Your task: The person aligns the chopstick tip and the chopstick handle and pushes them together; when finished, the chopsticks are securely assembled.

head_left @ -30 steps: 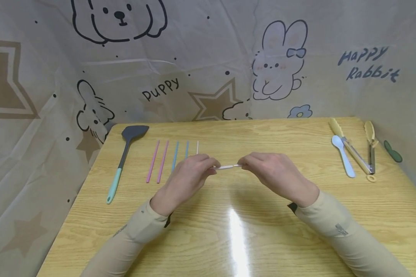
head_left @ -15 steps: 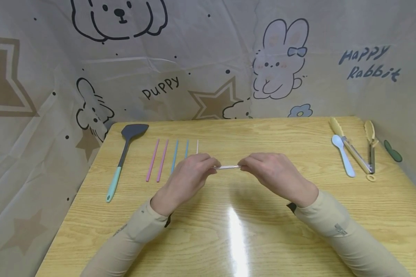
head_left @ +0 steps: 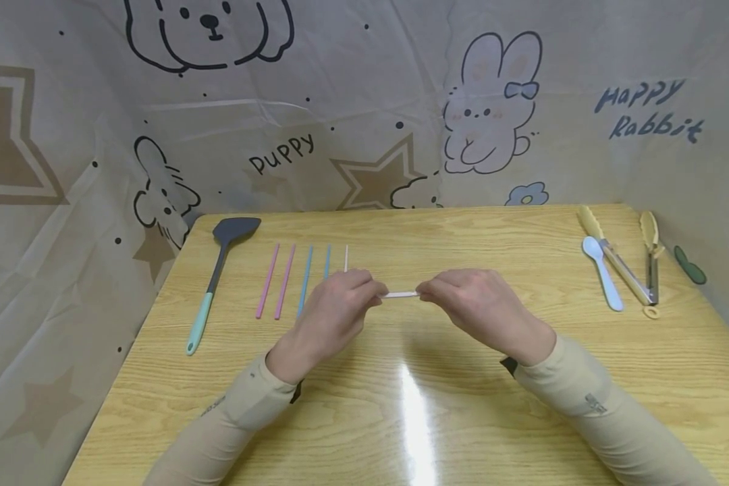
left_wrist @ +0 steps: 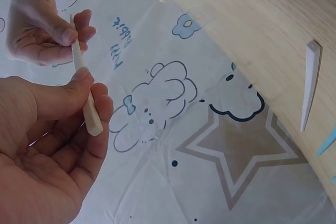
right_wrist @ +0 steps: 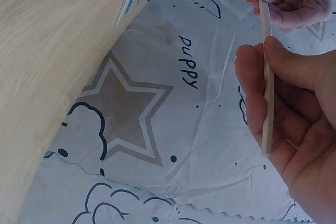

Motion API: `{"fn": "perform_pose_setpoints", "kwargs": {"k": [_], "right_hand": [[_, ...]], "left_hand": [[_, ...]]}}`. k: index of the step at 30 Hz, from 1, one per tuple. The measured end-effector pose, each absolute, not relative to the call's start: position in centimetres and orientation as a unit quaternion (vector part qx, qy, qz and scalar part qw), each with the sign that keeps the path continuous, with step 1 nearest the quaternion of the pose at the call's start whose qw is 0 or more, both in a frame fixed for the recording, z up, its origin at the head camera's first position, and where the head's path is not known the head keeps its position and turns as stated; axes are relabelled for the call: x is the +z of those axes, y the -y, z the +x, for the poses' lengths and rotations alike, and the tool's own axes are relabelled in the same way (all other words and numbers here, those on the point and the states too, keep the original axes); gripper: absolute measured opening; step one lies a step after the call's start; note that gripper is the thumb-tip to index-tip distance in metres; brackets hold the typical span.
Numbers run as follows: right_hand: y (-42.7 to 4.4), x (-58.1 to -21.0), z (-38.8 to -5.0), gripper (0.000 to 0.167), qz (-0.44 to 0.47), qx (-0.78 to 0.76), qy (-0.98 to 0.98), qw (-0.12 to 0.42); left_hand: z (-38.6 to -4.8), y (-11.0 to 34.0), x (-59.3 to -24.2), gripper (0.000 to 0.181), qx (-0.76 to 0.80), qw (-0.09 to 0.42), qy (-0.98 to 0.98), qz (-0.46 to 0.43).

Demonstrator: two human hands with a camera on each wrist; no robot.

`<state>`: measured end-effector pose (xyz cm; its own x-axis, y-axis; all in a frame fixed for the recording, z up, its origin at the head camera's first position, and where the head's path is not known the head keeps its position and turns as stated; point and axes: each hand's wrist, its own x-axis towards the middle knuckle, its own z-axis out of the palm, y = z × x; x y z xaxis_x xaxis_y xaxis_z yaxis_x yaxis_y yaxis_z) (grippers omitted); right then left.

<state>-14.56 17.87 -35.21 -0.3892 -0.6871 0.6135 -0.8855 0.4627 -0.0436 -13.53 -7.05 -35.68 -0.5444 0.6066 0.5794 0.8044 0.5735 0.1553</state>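
Both hands hold one thin white chopstick (head_left: pixel 401 294) level above the table, roughly end to end between them. My left hand (head_left: pixel 333 307) pinches its left part between thumb and fingers; in the left wrist view the chopstick's squared thick end (left_wrist: pixel 93 124) sticks out past the fingertips. On the other side, my right hand (head_left: pixel 482 304) pinches the right part, which lies along the curled fingers in the right wrist view. A faint joint (right_wrist: pixel 266 36) shows by the right thumb. Another white chopstick (head_left: pixel 346 258) lies behind the left hand, partly hidden by it.
Left of it lie two blue chopsticks (head_left: pixel 306 280), two pink chopsticks (head_left: pixel 285 281) and a dark spatula (head_left: pixel 219 266) with a mint handle. At the right are a pale blue spoon (head_left: pixel 601 273) and two tongs (head_left: pixel 619 263). A printed cloth (head_left: pixel 364 101) hangs behind the table.
One second ago a small gap showed between two white pieces; now they meet in one line. The left hand has shifted slightly right. The right hand is almost unmoved.
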Motion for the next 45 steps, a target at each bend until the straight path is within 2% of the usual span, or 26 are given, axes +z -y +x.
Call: {"fn": "perform_pose_setpoints", "kwargs": {"k": [24, 45], "right_hand": [[-17.1, -35.4, -14.1, 0.022, 0.497, 0.196, 0.797, 0.282], [-16.3, -35.3, -13.9, 0.026, 0.484, 0.174, 0.805, 0.297]], "left_hand": [[-12.7, 6.8, -36.0, 0.015, -0.201, 0.290, 0.839, -0.413], [-12.9, 6.7, -35.8, 0.020, -0.193, 0.312, 0.825, -0.430]]}}
